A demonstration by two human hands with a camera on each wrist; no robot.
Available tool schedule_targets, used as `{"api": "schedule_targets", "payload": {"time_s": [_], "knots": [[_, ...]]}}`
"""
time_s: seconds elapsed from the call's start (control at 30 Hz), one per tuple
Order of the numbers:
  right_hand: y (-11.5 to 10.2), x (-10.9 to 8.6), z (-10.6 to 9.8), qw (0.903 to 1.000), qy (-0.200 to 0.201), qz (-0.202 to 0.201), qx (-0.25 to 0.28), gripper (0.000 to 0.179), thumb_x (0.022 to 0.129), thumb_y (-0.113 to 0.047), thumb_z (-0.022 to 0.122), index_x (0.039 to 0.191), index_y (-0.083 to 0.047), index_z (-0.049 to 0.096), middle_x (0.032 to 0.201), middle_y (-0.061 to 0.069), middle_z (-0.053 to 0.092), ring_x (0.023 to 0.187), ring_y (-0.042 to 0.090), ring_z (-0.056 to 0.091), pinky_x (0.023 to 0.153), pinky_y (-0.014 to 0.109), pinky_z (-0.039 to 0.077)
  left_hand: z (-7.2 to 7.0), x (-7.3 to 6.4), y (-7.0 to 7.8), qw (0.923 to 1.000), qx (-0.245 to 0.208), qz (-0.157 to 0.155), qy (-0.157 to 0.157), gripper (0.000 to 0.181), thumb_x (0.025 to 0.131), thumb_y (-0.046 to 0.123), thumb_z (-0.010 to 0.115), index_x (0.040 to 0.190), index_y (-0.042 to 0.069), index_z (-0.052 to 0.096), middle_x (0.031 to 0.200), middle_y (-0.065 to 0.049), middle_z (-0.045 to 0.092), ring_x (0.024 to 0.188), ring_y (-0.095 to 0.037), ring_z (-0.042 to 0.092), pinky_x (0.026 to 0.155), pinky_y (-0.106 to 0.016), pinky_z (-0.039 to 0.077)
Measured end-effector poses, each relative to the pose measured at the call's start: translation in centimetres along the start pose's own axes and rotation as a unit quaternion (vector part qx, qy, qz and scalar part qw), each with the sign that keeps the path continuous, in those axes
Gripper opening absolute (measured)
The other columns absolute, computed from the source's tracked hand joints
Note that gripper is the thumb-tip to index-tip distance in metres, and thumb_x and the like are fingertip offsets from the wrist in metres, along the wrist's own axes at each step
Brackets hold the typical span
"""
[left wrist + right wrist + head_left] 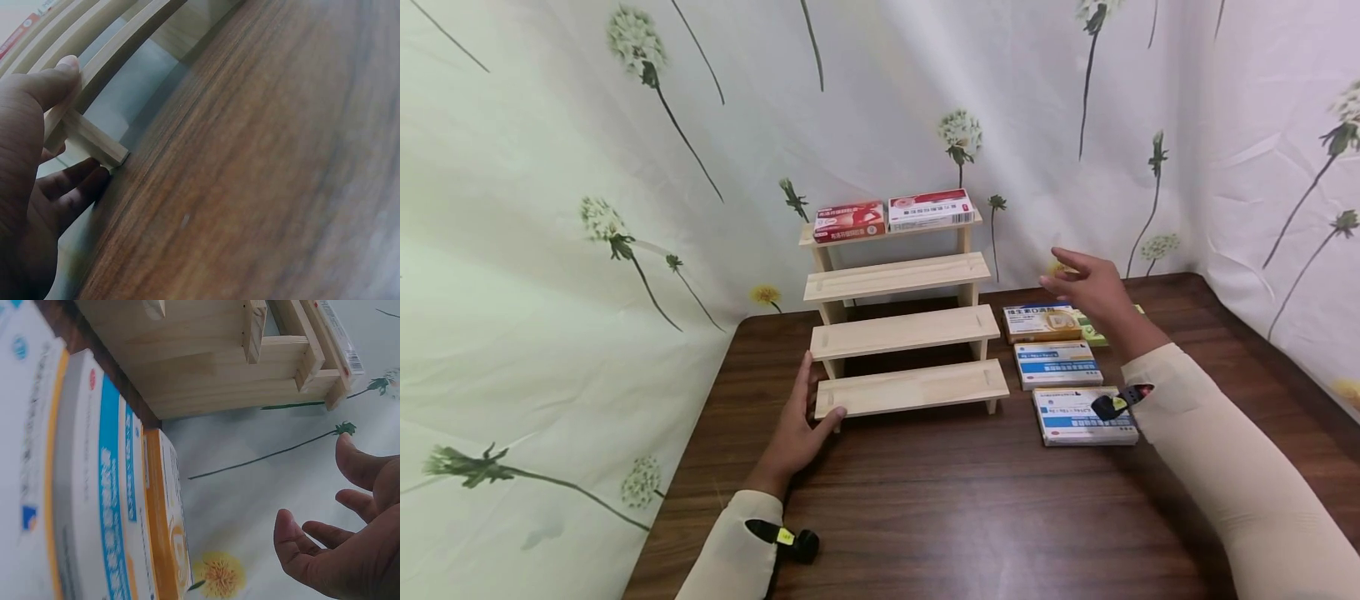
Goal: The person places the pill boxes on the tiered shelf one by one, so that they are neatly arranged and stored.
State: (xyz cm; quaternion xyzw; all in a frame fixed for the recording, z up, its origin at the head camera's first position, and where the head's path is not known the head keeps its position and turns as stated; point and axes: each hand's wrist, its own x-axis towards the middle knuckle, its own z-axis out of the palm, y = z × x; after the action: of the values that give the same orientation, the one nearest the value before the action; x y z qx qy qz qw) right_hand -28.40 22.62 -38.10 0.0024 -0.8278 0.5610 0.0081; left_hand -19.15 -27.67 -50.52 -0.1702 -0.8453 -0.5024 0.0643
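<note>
A four-tier wooden step shelf (906,332) stands on the dark table. At its left end my left hand (795,433) grips the lowest step, thumb on the top face and fingers around the side; the left wrist view shows the thumb (59,72) on the board and fingertips (94,178) beside the leg. A red medicine box (850,221) and a red-and-white medicine box (930,210) lie side by side on the top step. My right hand (1093,292) hovers right of the shelf, fingers spread and loosely bent, holding nothing.
Right of the shelf lie an orange-and-white box (1042,323), a green box (1093,332) partly hidden by my right hand, a blue-and-white box (1058,364) and a nearer blue-and-white stack (1084,417). A dandelion-print curtain (880,108) hangs behind the table (925,508).
</note>
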Motion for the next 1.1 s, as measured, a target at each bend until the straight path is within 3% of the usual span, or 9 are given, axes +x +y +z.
{"api": "schedule_targets", "payload": {"time_s": [0.13,0.23,0.4,0.47,0.53,0.8,0.93,1.03,1.1], "knots": [[0.5,-1.2,-0.8,0.9996,-0.007,0.004,-0.028,0.077,0.109,-0.036,0.070,0.174,-0.023,0.030,0.181,0.015,0.027,0.158,0.044,0.045,0.120,0.061,0.047,0.0,0.0,-0.1,1.0000,-0.004,-0.002,-0.002,0.108,0.105,0.017,0.076,0.178,0.024,-0.003,0.172,-0.022,0.039,0.147,-0.044,0.056,0.107,-0.038,0.056],[0.9,-2.0,-1.2,0.9985,-0.007,-0.007,-0.054,0.075,0.109,-0.039,0.069,0.173,-0.022,0.033,0.178,0.017,0.035,0.152,0.042,0.051,0.111,0.049,0.056,-0.1,0.0,-0.1,1.0000,-0.007,-0.005,0.000,0.109,0.105,0.017,0.076,0.178,0.027,-0.003,0.172,-0.023,0.039,0.146,-0.043,0.057,0.104,-0.028,0.055],[1.7,-2.9,-1.6,0.9975,-0.006,-0.021,-0.068,0.072,0.109,-0.038,0.070,0.171,-0.020,0.038,0.164,0.025,0.052,0.122,0.013,0.065,0.087,0.020,0.058,-0.1,0.0,-0.1,1.0000,-0.006,0.000,0.001,0.108,0.105,0.017,0.076,0.178,0.024,-0.003,0.173,-0.023,0.038,0.147,-0.044,0.056,0.107,-0.040,0.056],[2.1,-3.2,-1.6,0.9977,-0.011,-0.018,-0.064,0.073,0.109,-0.038,0.070,0.171,-0.019,0.038,0.163,0.026,0.054,0.112,0.002,0.062,0.083,0.016,0.057,-0.1,0.0,-0.1,1.0000,-0.006,0.002,-0.001,0.108,0.105,0.017,0.076,0.178,0.022,-0.003,0.173,-0.023,0.038,0.148,-0.044,0.056,0.108,-0.047,0.055],[2.4,-3.4,-1.7,0.9978,-0.015,-0.016,-0.063,0.074,0.108,-0.038,0.071,0.171,-0.017,0.039,0.164,0.026,0.052,0.110,-0.001,0.061,0.084,0.018,0.058,-0.1,0.0,-0.2,1.0000,-0.006,0.002,-0.002,0.108,0.105,0.017,0.076,0.178,0.021,-0.003,0.172,-0.023,0.038,0.148,-0.044,0.055,0.109,-0.049,0.055],[3.4,-4.5,-2.2,0.9961,-0.035,-0.001,-0.081,0.074,0.108,-0.037,0.072,0.171,-0.014,0.039,0.172,0.024,0.043,0.143,0.037,0.055,0.092,0.027,0.061,0.0,0.0,-0.1,1.0000,-0.009,0.003,-0.001,0.108,0.105,0.016,0.076,0.178,0.020,-0.003,0.173,-0.023,0.038,0.148,-0.045,0.055,0.108,-0.048,0.055],[3.9,-5.3,-2.6,0.9923,-0.048,-0.003,-0.114,0.073,0.108,-0.033,0.072,0.170,-0.012,0.040,0.171,0.028,0.041,0.145,0.046,0.056,0.094,0.033,0.063,0.1,0.0,0.0,1.0000,-0.007,0.001,-0.001,0.108,0.105,0.017,0.077,0.178,0.019,-0.002,0.172,-0.023,0.038,0.147,-0.044,0.056,0.108,-0.046,0.056],[4.1,-5.8,-2.9,0.9881,-0.047,-0.007,-0.146,0.072,0.107,-0.034,0.074,0.168,-0.011,0.044,0.163,0.033,0.049,0.142,0.049,0.058,0.091,0.031,0.061,0.0,0.1,-0.1,1.0000,-0.007,0.001,0.000,0.108,0.105,0.017,0.077,0.178,0.021,-0.003,0.172,-0.022,0.039,0.147,-0.044,0.057,0.107,-0.037,0.056],[4.3,-6.2,-2.9,0.9859,-0.046,0.001,-0.161,0.073,0.106,-0.036,0.075,0.168,-0.013,0.044,0.160,0.034,0.052,0.144,0.050,0.056,0.097,0.037,0.059,0.0,0.1,-0.1,1.0000,-0.009,0.000,0.000,0.108,0.104,0.017,0.077,0.178,0.021,-0.003,0.173,-0.023,0.038,0.146,-0.044,0.057,0.106,-0.034,0.056]]}}
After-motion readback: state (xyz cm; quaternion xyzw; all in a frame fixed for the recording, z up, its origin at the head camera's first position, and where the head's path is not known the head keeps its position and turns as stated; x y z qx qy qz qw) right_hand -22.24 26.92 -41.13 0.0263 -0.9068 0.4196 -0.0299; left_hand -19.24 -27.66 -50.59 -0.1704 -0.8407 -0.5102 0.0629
